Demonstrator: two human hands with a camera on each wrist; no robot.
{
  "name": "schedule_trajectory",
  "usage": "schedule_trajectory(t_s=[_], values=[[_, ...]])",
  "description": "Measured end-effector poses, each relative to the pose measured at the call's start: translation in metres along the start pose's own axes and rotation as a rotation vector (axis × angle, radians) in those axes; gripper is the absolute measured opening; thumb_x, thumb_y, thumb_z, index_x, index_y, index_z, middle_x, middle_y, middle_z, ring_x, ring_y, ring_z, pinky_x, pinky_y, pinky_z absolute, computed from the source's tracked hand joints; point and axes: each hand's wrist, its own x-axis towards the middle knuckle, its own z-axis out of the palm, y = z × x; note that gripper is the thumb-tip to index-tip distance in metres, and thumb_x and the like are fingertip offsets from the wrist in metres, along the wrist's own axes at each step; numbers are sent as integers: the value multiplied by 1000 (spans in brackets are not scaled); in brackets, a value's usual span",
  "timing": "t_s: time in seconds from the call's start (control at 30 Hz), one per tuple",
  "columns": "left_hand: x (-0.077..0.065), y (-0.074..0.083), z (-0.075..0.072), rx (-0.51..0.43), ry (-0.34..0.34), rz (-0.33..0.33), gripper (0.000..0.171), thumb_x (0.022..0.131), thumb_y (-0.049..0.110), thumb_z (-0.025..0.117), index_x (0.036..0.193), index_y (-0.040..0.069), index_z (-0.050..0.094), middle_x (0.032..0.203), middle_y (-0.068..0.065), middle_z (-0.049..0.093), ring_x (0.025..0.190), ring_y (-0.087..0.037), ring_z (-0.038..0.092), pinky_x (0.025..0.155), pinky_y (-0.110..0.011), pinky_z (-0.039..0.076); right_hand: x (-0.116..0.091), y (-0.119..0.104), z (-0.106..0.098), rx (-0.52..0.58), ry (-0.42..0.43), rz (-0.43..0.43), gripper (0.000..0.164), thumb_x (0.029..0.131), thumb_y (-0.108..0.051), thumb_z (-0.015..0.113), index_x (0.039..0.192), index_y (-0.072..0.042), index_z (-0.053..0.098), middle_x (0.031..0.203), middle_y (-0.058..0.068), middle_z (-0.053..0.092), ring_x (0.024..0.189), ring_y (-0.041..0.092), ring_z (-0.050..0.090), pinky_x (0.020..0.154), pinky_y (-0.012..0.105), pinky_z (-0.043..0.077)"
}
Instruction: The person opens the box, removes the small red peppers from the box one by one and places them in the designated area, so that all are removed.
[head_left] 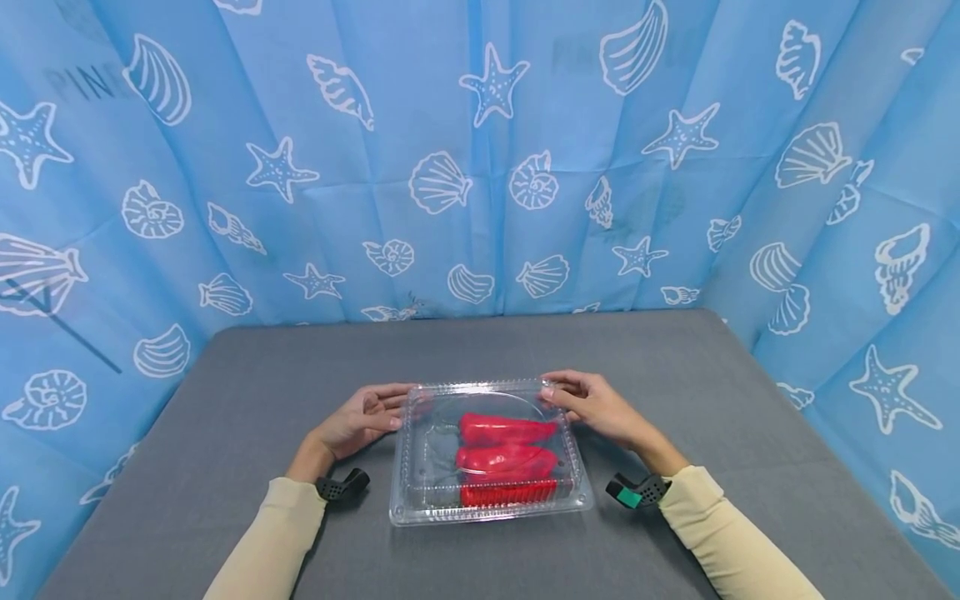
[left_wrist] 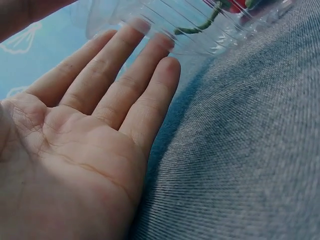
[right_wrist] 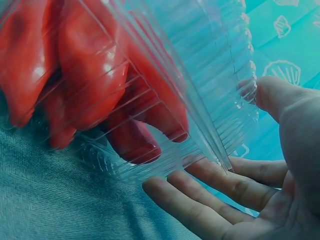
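Note:
A clear plastic clamshell box (head_left: 435,450) with a ribbed rim stands on the grey table, in front of the person. Through its lid show several red peppers (head_left: 507,458); one green stem (left_wrist: 197,27) appears in the left wrist view. At the box's left side, the left hand (head_left: 365,417) has its thumb by the edge and its long fingers (left_wrist: 132,90) nearly straight, fingertips at the plastic. The right hand (head_left: 596,406) holds the far right corner, thumb (right_wrist: 272,97) on the lid's rim and fingers (right_wrist: 185,202) lower, by the base.
Grey cloth covers the table (head_left: 285,367). A blue curtain (head_left: 480,208) with white shells and starfish hangs behind it and along both sides. Dark bands, the left band (head_left: 343,485) and the right band (head_left: 637,490), sit at the wrists beside cream sleeves.

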Motion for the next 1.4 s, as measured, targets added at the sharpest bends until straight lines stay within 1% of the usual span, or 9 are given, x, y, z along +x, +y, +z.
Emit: schedule_trajectory(t_s=[0.17,0.3,0.43,0.67,0.8,0.9,1.1,1.27,1.4], values=[[1,-2,1,-1,-8,-16,67,92,2,67,149,-13,35,140,-13,60,128,-22,59,106,-37,50,-2,-2,1,2,-3,6,58,101,-29,63,143,8,48,127,23,66,113,34,67,85,40,62],[3,-4,2,-11,-19,3,63,93,0,65,148,-12,38,138,-11,62,125,-20,60,104,-35,51,-2,-3,1,-1,-3,5,58,102,-29,63,143,9,47,127,24,66,113,35,67,85,42,62],[4,-6,4,-20,-3,16,60,93,0,66,147,-11,41,136,-10,63,123,-20,61,102,-34,53,-2,-2,2,-10,1,1,58,103,-29,62,144,9,47,127,24,66,113,35,67,85,41,61],[6,-9,6,-5,-16,36,53,98,-4,57,148,-9,41,143,-15,58,132,-24,55,109,-37,47,-3,-2,5,1,22,-27,56,103,-24,61,144,10,46,125,24,67,113,36,66,83,33,61],[6,-9,5,-13,-1,37,53,99,-4,56,149,-10,39,143,-15,58,131,-23,56,106,-36,50,-3,-2,8,-2,49,-41,55,104,-23,60,145,11,45,124,25,67,113,36,66,81,29,59],[7,-10,5,-19,19,44,54,98,-6,55,149,-12,37,141,-13,59,128,-22,58,104,-36,52,-2,-2,10,-6,62,-39,55,104,-24,59,145,11,45,127,26,65,115,37,65,83,30,59],[8,-8,4,9,34,42,55,99,-5,54,151,-11,35,146,-17,55,135,-23,53,108,-37,48,0,-2,11,-12,77,-36,56,105,-26,57,147,9,44,131,26,63,119,39,63,89,38,59],[7,-6,5,8,43,39,56,99,-3,55,151,-9,35,148,-18,53,138,-23,50,111,-36,45,1,-3,12,-17,71,-51,55,106,-25,56,146,10,44,130,28,63,118,40,62,87,35,59],[5,-7,5,6,26,50,53,100,-6,52,151,-10,35,150,-22,49,139,-24,49,113,-35,43,0,-4,12,-24,62,-50,54,106,-25,55,146,10,44,130,28,62,118,41,62,86,33,59]])
